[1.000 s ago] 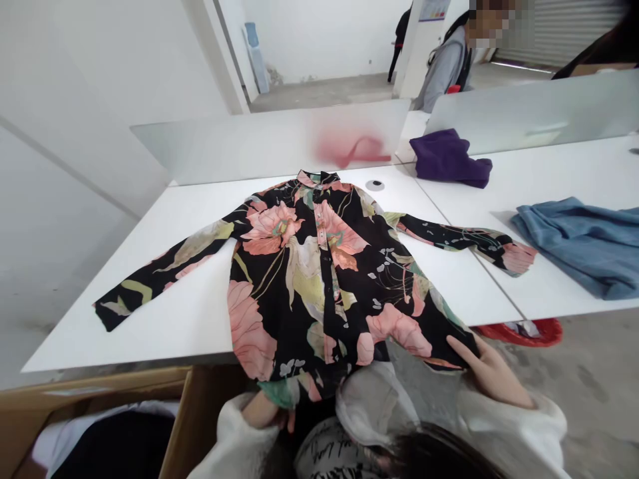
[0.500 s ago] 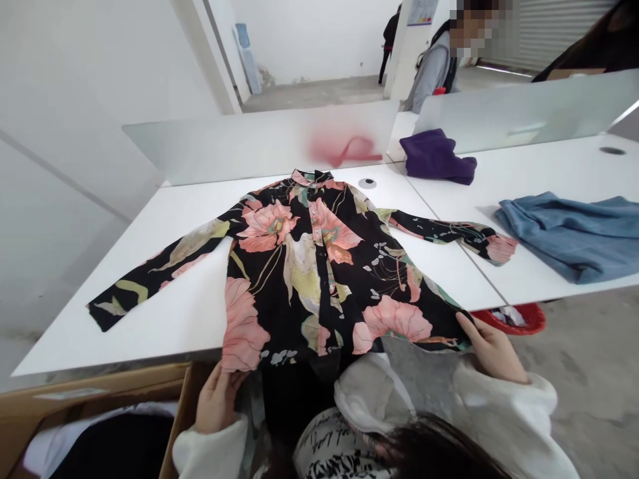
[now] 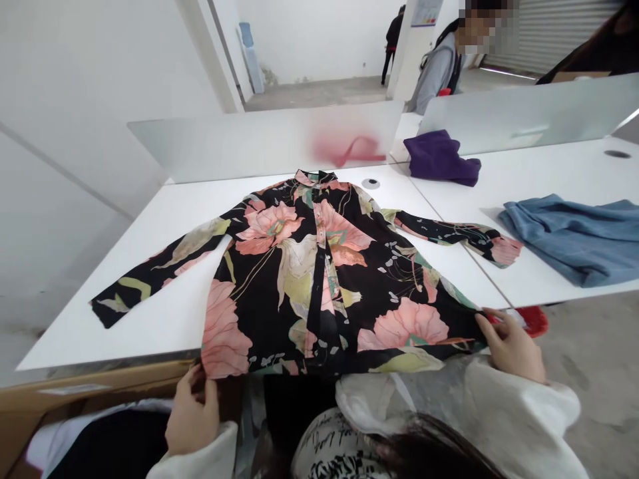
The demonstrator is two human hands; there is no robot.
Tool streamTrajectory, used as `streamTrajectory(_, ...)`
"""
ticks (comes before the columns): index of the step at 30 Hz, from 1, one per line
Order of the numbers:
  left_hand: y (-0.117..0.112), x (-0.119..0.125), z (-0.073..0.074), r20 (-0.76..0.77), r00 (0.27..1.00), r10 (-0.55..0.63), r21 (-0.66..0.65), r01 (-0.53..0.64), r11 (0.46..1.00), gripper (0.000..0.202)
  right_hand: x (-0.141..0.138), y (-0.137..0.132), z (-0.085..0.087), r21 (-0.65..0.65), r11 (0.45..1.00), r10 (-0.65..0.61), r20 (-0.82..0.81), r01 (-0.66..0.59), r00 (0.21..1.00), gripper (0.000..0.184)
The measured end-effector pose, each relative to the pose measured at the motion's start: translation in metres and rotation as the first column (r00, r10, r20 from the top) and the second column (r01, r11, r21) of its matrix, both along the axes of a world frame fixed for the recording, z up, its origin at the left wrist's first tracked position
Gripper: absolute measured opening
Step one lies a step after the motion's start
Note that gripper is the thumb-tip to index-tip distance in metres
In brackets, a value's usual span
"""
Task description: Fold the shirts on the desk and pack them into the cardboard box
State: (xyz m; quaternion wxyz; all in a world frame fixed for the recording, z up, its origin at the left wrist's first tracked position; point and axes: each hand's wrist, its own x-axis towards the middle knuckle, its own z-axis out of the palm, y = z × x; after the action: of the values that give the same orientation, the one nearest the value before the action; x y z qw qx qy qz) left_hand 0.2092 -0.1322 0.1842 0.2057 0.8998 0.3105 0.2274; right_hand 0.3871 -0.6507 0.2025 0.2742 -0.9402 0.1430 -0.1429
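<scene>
Both hands are drawing apart compared with half a second ago, so the hem of the floral blouse (image 3: 319,279) is now lying wider and flatter along the near edge of the table (image 3: 164,319), and its lower left corner is reaching further out. The blouse is lying front-up on the table, collar away from the person, sleeves spread to either side, with the hem just overhanging the near edge. The left hand (image 3: 192,416) is curling its grip around the lower left hem corner, fingers closed on the cloth above a cardboard box (image 3: 100,386) under the table. The right hand (image 3: 512,346) is pinching the lower right hem corner, its grip nearly closed with the fingertips on the fabric, close to a red basket (image 3: 536,319) on the floor. Judging from the creases near the button placket, the spreading is going best with an even outward pull from both corners, keeping the hem level. A blue garment (image 3: 574,236) and a purple garment (image 3: 439,156) are lying well apart, on the table to the right.
</scene>
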Motion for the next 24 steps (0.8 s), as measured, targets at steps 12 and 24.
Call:
streamTrajectory(12,-0.096,0.089,-0.004,-0.032,0.668,-0.744,0.573,0.622,0.534,0.035,-0.022,0.189,-0.023,-0.528,0.529,0.848,0.299,-0.665,0.437,0.035)
streamTrajectory(24,-0.092,0.095,0.012,0.137,0.591,-0.795,0.396,0.703,0.591,0.022,-0.013,0.170,-0.012,-0.475,0.494,0.851,0.437,-0.728,0.291,0.042)
